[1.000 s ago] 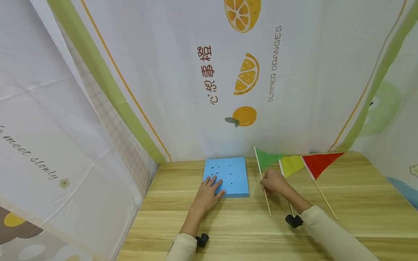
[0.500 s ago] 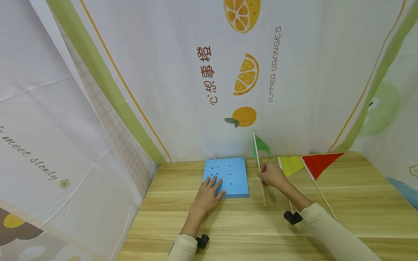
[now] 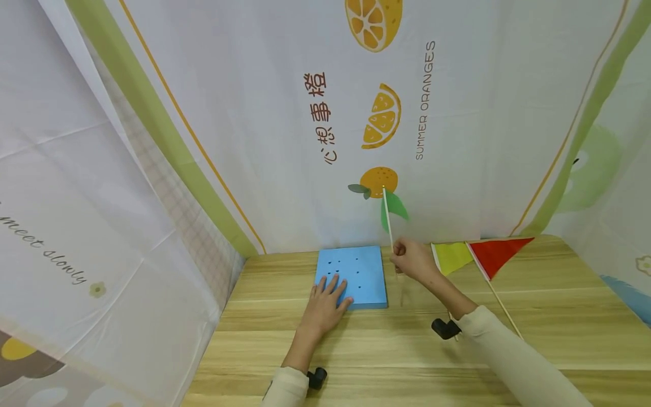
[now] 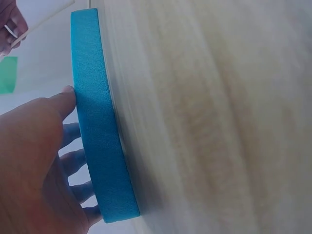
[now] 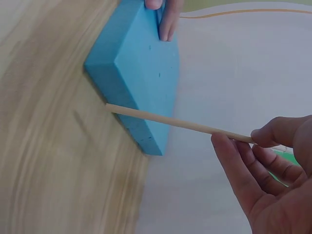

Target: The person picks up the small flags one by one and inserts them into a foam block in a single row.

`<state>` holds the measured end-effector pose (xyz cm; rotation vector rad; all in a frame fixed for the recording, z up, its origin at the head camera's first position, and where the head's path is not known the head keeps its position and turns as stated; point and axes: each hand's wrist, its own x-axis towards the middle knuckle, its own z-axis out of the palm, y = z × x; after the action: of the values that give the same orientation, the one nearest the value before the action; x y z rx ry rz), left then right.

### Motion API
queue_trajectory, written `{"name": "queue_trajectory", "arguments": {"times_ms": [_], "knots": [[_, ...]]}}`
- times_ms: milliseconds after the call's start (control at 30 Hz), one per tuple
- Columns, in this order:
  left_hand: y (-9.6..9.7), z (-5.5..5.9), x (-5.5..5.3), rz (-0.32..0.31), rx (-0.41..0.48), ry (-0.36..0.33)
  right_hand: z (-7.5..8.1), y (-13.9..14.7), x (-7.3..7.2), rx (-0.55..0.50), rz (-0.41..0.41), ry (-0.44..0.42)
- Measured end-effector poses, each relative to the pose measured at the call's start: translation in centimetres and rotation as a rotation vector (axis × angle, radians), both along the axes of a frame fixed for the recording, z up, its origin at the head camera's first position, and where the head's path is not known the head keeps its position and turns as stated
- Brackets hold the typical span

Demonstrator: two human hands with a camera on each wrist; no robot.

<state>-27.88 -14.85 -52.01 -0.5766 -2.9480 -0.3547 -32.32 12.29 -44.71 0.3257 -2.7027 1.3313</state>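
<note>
A blue foam block [image 3: 368,277] with several small holes in its top lies near the table's back edge. My left hand [image 3: 324,308] rests on its front left part with straight, spread fingers; the left wrist view shows the thumb at the block's edge. My right hand [image 3: 413,259] pinches the stick of a green pennant flag [image 3: 394,208] between thumb and fingers, just right of the block. The stick stands nearly upright, cloth at the top. In the right wrist view its bare lower end [image 5: 112,106] points down, overlapping the block's side.
A yellow pennant flag [image 3: 452,257] and a red pennant flag [image 3: 498,254] lie on the wooden table [image 3: 376,350] to the right, the yellow one's stick partly behind my right forearm. A printed curtain [image 3: 285,169] hangs directly behind the table.
My right hand has raised the green flag and carried it left toward the block, its stick now more upright. My left hand stays on the block.
</note>
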Motion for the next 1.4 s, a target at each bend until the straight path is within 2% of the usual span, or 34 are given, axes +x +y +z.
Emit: {"name": "queue_trajectory", "arguments": {"times_ms": [167, 667, 900, 1233, 1400], "knots": [[0.0, 0.0, -0.1, 0.006, 0.007, 0.004, 0.9, -0.4, -0.3, 0.025, -0.011, 0.04], [0.0, -0.2, -0.1, 0.015, 0.0, -0.021, 2.8, -1.7, -0.9, -0.027, 0.018, 0.063], [0.1, -0.4, 0.0, 0.03, 0.007, -0.034, 3.2, -2.4, -1.7, -0.003, -0.002, 0.091], [0.1, -0.4, -0.2, 0.023, 0.021, -0.027, 3.4, -3.4, -2.7, -0.03, 0.014, 0.125], [0.1, -0.4, -0.3, 0.022, 0.025, -0.038, 3.6, -4.0, -3.2, -0.053, 0.015, 0.116]]}}
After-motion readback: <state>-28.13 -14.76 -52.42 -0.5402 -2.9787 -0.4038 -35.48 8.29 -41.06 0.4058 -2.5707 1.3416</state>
